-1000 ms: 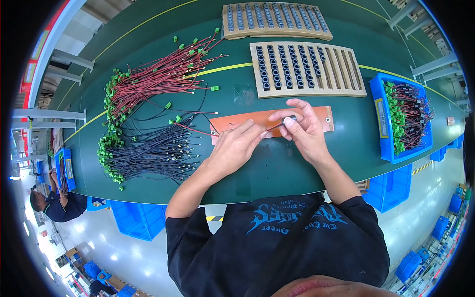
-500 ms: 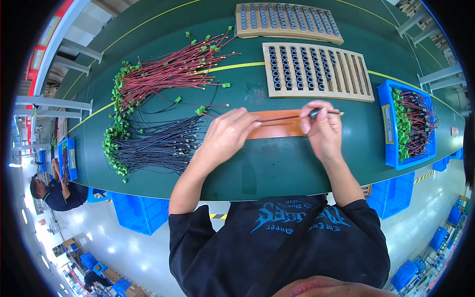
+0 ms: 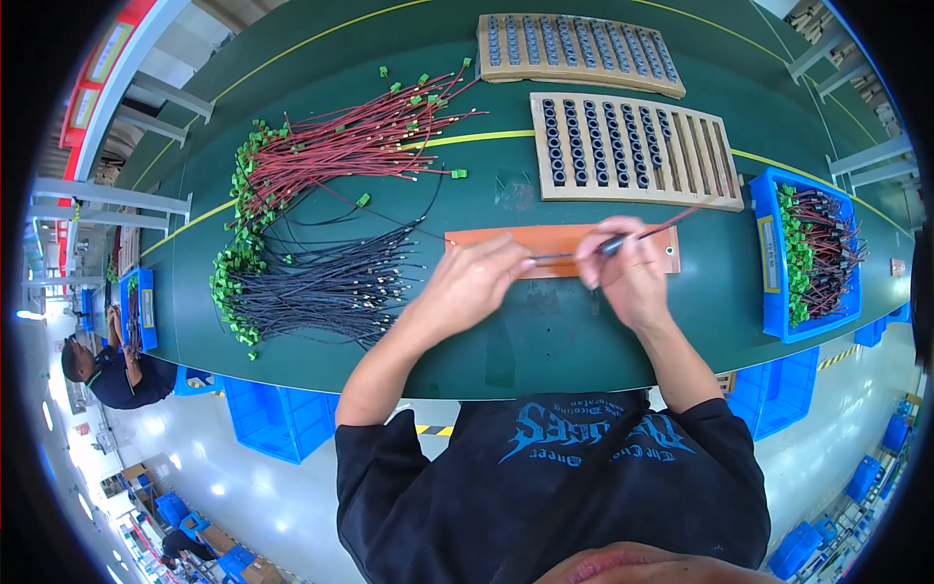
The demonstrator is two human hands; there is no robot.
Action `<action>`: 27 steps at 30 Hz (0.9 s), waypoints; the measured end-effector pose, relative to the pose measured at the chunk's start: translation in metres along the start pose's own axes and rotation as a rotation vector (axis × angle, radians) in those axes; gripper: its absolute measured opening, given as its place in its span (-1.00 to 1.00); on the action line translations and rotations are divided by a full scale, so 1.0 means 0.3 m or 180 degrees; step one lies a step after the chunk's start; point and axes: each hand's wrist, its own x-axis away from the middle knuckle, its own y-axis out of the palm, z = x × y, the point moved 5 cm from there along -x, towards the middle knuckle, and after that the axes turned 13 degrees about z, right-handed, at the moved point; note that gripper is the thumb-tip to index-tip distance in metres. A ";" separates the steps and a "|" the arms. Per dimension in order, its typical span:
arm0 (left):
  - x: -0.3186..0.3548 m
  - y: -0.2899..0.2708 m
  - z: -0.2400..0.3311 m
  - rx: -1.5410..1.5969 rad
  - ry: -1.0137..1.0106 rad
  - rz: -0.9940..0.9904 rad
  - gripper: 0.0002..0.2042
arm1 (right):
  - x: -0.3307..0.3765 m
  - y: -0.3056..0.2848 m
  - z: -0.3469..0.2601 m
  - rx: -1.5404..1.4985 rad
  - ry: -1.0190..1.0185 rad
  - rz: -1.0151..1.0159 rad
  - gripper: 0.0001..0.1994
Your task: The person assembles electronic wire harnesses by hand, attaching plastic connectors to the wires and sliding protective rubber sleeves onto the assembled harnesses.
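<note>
Over an orange mat (image 3: 574,236), both hands work on one cable. My left hand (image 3: 469,282) is closed, its fingertips pinching dark wires (image 3: 555,257) that stretch across to the other hand. My right hand (image 3: 632,282) grips a small black ferrite core (image 3: 612,244) between thumb and fingers. Beyond that core a red wire (image 3: 683,215) sticks out toward the upper right. The fingers partly cover the core, and the cable's left end is hidden by my left hand. Left of the mat lie black wires (image 3: 321,292) and red wires (image 3: 331,156) with green connectors (image 3: 238,268).
A slotted tray (image 3: 691,161) of black cores lies beyond the mat, with another filled tray (image 3: 584,83) behind it. At the right stands a blue bin (image 3: 773,302) of cables with green connectors. Another person (image 3: 122,375) works at the far left.
More red wire now sticks out beyond the core at the upper right. My right hand has shifted slightly left and down, closer to my left hand. The whole view has shifted a little.
</note>
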 end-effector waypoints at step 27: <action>0.142 -0.048 -0.204 0.2316 -0.1795 0.1268 -0.80 | -0.020 0.005 0.146 -0.0043 0.0323 0.0447 -0.78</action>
